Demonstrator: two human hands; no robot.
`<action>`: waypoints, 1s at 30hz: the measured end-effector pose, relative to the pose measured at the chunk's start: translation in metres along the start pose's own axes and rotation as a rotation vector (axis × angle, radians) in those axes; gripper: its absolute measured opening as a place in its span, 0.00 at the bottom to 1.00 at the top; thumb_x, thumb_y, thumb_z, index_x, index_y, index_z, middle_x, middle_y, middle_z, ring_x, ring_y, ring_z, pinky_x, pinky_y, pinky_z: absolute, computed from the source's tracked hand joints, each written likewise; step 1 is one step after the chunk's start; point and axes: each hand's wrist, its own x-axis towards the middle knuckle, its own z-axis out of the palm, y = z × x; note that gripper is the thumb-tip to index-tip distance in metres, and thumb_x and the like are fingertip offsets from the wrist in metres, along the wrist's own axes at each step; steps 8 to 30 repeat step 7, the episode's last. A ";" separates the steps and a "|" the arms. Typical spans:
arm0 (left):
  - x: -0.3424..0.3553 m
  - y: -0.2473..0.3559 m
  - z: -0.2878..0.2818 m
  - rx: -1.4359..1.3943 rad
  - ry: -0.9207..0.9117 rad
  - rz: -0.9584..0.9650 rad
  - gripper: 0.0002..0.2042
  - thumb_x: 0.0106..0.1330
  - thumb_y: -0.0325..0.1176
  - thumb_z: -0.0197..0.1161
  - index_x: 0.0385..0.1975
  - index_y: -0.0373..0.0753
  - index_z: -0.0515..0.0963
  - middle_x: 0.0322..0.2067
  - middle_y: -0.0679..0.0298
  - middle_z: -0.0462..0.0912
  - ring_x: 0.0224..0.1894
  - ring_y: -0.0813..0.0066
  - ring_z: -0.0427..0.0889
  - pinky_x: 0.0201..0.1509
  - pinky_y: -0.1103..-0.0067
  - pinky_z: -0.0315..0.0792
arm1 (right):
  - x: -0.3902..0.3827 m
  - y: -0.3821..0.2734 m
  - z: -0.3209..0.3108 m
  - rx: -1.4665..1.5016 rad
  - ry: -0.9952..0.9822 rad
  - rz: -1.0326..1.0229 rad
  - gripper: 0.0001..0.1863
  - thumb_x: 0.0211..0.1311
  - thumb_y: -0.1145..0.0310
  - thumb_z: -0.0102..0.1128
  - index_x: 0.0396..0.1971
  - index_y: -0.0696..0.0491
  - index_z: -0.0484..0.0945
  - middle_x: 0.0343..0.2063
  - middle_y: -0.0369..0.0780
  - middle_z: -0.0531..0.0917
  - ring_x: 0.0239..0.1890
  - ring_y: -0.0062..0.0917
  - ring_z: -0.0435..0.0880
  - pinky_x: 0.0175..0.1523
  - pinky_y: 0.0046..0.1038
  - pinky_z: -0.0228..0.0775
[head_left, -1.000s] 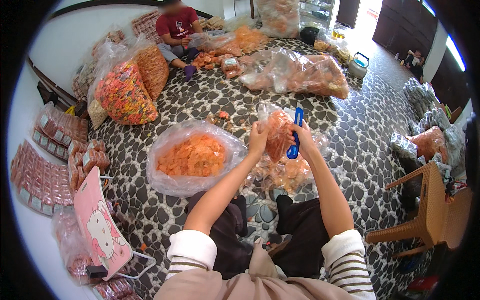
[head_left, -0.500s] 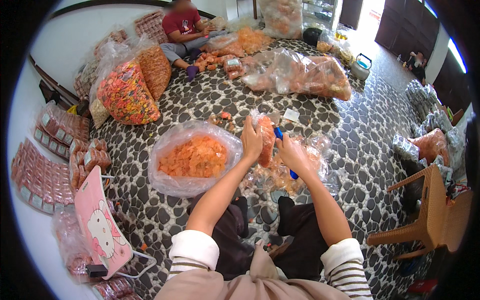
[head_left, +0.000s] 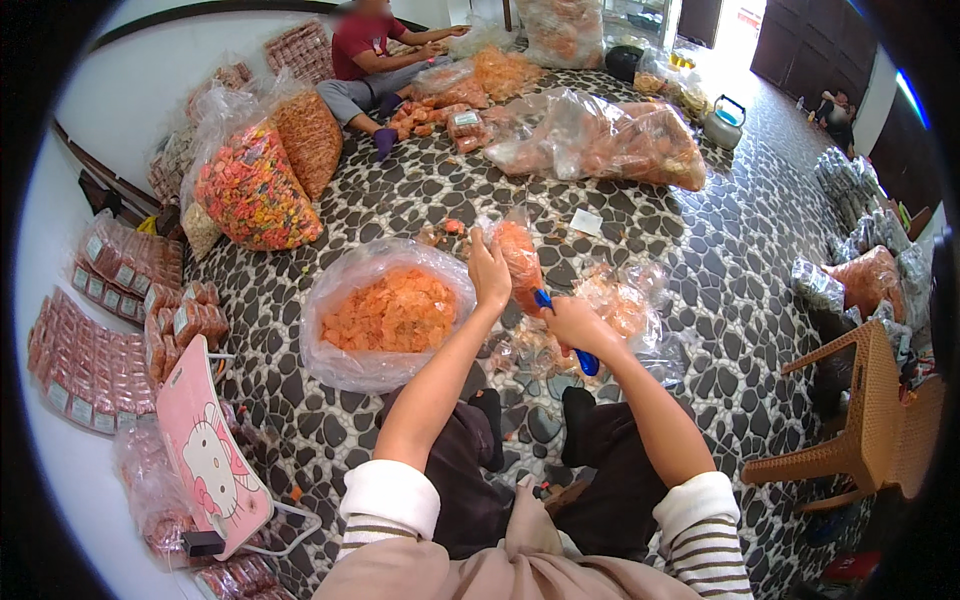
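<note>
My left hand point(head_left: 488, 272) is closed around the upper left side of a clear plastic bag of orange chips point(head_left: 520, 262), held up off the floor and tilted. My right hand point(head_left: 573, 325) grips a blue tool point(head_left: 587, 362) whose exact kind I cannot make out; its upper end is close to the bag's lower right part. To the left of my hands lies a large open plastic sack point(head_left: 315, 345) with loose orange chips point(head_left: 388, 312) in it. Below and right of my hands, several small clear bags of orange chips point(head_left: 615, 305) lie on the floor.
A pink folding table point(head_left: 210, 450) leans at my left beside stacked packs point(head_left: 85, 370). Large snack sacks point(head_left: 258, 190) stand behind. Another person point(head_left: 375, 65) sits at the far left. A long filled plastic sack point(head_left: 610, 145), a kettle point(head_left: 724, 125) and a brown chair point(head_left: 865, 420) lie farther right.
My right hand and the blue tool have moved down toward me, from the bag's upper right to its lower part. My left hand has shifted slightly left. The other person's arms have lifted.
</note>
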 end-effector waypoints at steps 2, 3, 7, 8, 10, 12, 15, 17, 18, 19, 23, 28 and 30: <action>-0.001 -0.003 -0.001 0.020 -0.039 0.052 0.11 0.61 0.29 0.46 0.42 0.32 0.61 0.33 0.41 0.72 0.39 0.42 0.70 0.40 0.62 0.62 | 0.005 0.007 -0.010 0.147 0.266 -0.002 0.16 0.58 0.64 0.44 0.25 0.64 0.71 0.10 0.45 0.75 0.13 0.32 0.77 0.23 0.30 0.69; -0.003 -0.004 -0.001 0.029 -0.054 0.084 0.11 0.61 0.29 0.47 0.41 0.33 0.61 0.32 0.42 0.72 0.38 0.42 0.70 0.39 0.62 0.62 | 0.009 0.012 -0.015 0.228 0.396 -0.006 0.15 0.58 0.64 0.45 0.26 0.63 0.72 0.11 0.44 0.75 0.14 0.31 0.77 0.24 0.29 0.69; -0.011 -0.007 0.008 0.102 -0.158 0.124 0.12 0.60 0.30 0.48 0.43 0.36 0.61 0.33 0.42 0.72 0.38 0.44 0.71 0.40 0.62 0.62 | 0.028 0.020 -0.024 0.093 0.642 -0.248 0.14 0.57 0.61 0.52 0.39 0.54 0.74 0.30 0.47 0.78 0.30 0.25 0.80 0.35 0.27 0.68; -0.011 -0.007 0.008 0.102 -0.158 0.124 0.12 0.60 0.30 0.48 0.43 0.36 0.61 0.33 0.42 0.72 0.38 0.44 0.71 0.40 0.62 0.62 | 0.028 0.020 -0.024 0.093 0.642 -0.248 0.14 0.57 0.61 0.52 0.39 0.54 0.74 0.30 0.47 0.78 0.30 0.25 0.80 0.35 0.27 0.68; -0.011 -0.007 0.008 0.102 -0.158 0.124 0.12 0.60 0.30 0.48 0.43 0.36 0.61 0.33 0.42 0.72 0.38 0.44 0.71 0.40 0.62 0.62 | 0.028 0.020 -0.024 0.093 0.642 -0.248 0.14 0.57 0.61 0.52 0.39 0.54 0.74 0.30 0.47 0.78 0.30 0.25 0.80 0.35 0.27 0.68; -0.011 -0.007 0.008 0.102 -0.158 0.124 0.12 0.60 0.30 0.48 0.43 0.36 0.61 0.33 0.42 0.72 0.38 0.44 0.71 0.40 0.62 0.62 | 0.028 0.020 -0.024 0.093 0.642 -0.248 0.14 0.57 0.61 0.52 0.39 0.54 0.74 0.30 0.47 0.78 0.30 0.25 0.80 0.35 0.27 0.68; -0.011 -0.007 0.008 0.102 -0.158 0.124 0.12 0.60 0.30 0.48 0.43 0.36 0.61 0.33 0.42 0.72 0.38 0.44 0.71 0.40 0.62 0.62 | 0.028 0.020 -0.024 0.093 0.642 -0.248 0.14 0.57 0.61 0.52 0.39 0.54 0.74 0.30 0.47 0.78 0.30 0.25 0.80 0.35 0.27 0.68; -0.011 -0.007 0.008 0.102 -0.158 0.124 0.12 0.60 0.30 0.48 0.43 0.36 0.61 0.33 0.42 0.72 0.38 0.44 0.71 0.40 0.62 0.62 | 0.028 0.020 -0.024 0.093 0.642 -0.248 0.14 0.57 0.61 0.52 0.39 0.54 0.74 0.30 0.47 0.78 0.30 0.25 0.80 0.35 0.27 0.68; -0.011 -0.007 0.008 0.102 -0.158 0.124 0.12 0.60 0.30 0.48 0.43 0.36 0.61 0.33 0.42 0.72 0.38 0.44 0.71 0.40 0.62 0.62 | 0.028 0.020 -0.024 0.093 0.642 -0.248 0.14 0.57 0.61 0.52 0.39 0.54 0.74 0.30 0.47 0.78 0.30 0.25 0.80 0.35 0.27 0.68; -0.011 -0.007 0.008 0.102 -0.158 0.124 0.12 0.60 0.30 0.48 0.43 0.36 0.61 0.33 0.42 0.72 0.38 0.44 0.71 0.40 0.62 0.62 | 0.028 0.020 -0.024 0.093 0.642 -0.248 0.14 0.57 0.61 0.52 0.39 0.54 0.74 0.30 0.47 0.78 0.30 0.25 0.80 0.35 0.27 0.68; -0.011 -0.007 0.008 0.102 -0.158 0.124 0.12 0.60 0.30 0.48 0.43 0.36 0.61 0.33 0.42 0.72 0.38 0.44 0.71 0.40 0.62 0.62 | 0.028 0.020 -0.024 0.093 0.642 -0.248 0.14 0.57 0.61 0.52 0.39 0.54 0.74 0.30 0.47 0.78 0.30 0.25 0.80 0.35 0.27 0.68; -0.011 -0.007 0.008 0.102 -0.158 0.124 0.12 0.60 0.30 0.48 0.43 0.36 0.61 0.33 0.42 0.72 0.38 0.44 0.71 0.40 0.62 0.62 | 0.028 0.020 -0.024 0.093 0.642 -0.248 0.14 0.57 0.61 0.52 0.39 0.54 0.74 0.30 0.47 0.78 0.30 0.25 0.80 0.35 0.27 0.68; -0.011 -0.007 0.008 0.102 -0.158 0.124 0.12 0.60 0.30 0.48 0.43 0.36 0.61 0.33 0.42 0.72 0.38 0.44 0.71 0.40 0.62 0.62 | 0.028 0.020 -0.024 0.093 0.642 -0.248 0.14 0.57 0.61 0.52 0.39 0.54 0.74 0.30 0.47 0.78 0.30 0.25 0.80 0.35 0.27 0.68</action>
